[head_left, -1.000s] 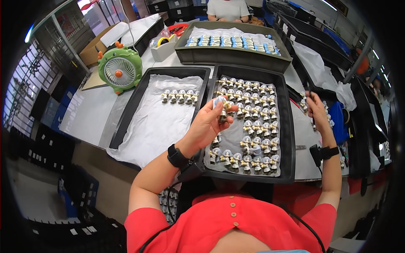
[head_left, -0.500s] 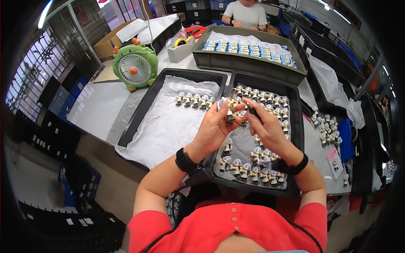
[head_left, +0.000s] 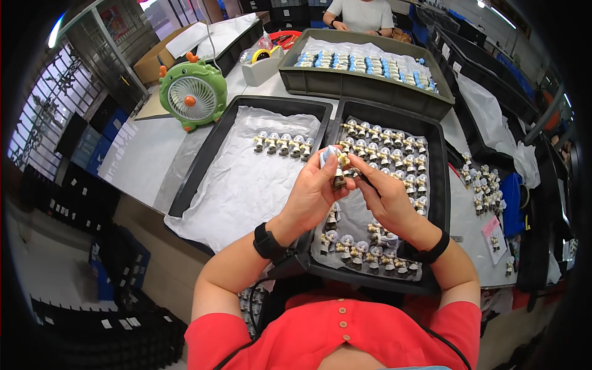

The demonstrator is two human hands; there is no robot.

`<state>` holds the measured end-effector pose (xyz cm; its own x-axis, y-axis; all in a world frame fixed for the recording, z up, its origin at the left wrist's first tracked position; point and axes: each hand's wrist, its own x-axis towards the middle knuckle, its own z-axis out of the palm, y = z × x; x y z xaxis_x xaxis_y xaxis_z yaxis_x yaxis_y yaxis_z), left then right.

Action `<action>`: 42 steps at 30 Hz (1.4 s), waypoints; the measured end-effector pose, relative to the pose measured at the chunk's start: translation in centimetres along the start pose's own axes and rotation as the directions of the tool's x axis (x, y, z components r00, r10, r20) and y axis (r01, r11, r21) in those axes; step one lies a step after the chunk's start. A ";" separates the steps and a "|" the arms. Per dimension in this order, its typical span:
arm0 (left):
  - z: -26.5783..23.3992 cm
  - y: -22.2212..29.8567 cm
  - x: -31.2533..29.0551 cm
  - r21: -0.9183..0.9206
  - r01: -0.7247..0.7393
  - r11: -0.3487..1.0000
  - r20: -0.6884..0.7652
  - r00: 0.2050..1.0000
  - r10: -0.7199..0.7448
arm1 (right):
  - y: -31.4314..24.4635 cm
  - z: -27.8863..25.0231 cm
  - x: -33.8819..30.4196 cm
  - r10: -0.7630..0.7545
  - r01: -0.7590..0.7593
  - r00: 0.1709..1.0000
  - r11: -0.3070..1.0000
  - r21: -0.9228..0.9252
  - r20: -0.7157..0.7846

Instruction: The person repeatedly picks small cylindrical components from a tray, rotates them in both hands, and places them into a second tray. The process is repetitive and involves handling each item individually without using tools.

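In my left hand [head_left: 316,192] is a small painted figurine [head_left: 340,175] with pale hair, a yellowish middle and a dark base, pinched between thumb and fingers. My right hand [head_left: 394,202] is closed round a slim dark tool [head_left: 362,177], its near end against or beside the figurine; its exact kind is mostly hidden by the fingers. Both hands are over the right black tray [head_left: 439,185], where rows of like figurines [head_left: 382,154] stand on a white liner. The left black tray [head_left: 200,161] holds a short row of figurines [head_left: 283,143] on white paper.
A green fan [head_left: 191,98] stands at the left. Behind the trays sits a grey-green bin [head_left: 364,92] of blue-and-white pieces, with a person [head_left: 361,15] beyond. More figurines [head_left: 487,188] and a pink-and-white card [head_left: 493,239] lie at the right. A tape dispenser [head_left: 261,68] is at the back.
My right hand has come closer to the figurine, bringing the dark tool up to it. My left hand still holds the figurine in nearly the same place. The view has shifted slightly.
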<state>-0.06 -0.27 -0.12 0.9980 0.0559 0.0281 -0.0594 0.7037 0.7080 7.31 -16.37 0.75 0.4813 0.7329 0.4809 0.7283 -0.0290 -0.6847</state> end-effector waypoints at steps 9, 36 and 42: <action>-0.1 -0.1 0.1 0.011 -0.003 1.000 0.002 1.000 0.003 | 0.1 -0.3 0.0 0.024 -0.024 1.000 1.000 -0.002 0.007; -0.1 0.0 0.0 0.043 0.020 0.999 0.009 1.000 -0.020 | -1.4 -1.3 0.4 0.327 -0.347 0.934 0.924 0.158 0.143; 0.0 0.0 0.1 0.050 0.014 0.999 0.008 1.000 -0.014 | -0.5 -0.7 -0.1 0.131 -0.133 0.991 0.990 0.056 0.039</action>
<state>0.06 -0.28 -0.08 0.9989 0.0403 0.0235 -0.0444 0.6682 0.7426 7.26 -16.92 1.45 0.5530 0.7487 0.3656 0.6296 -0.0881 -0.7719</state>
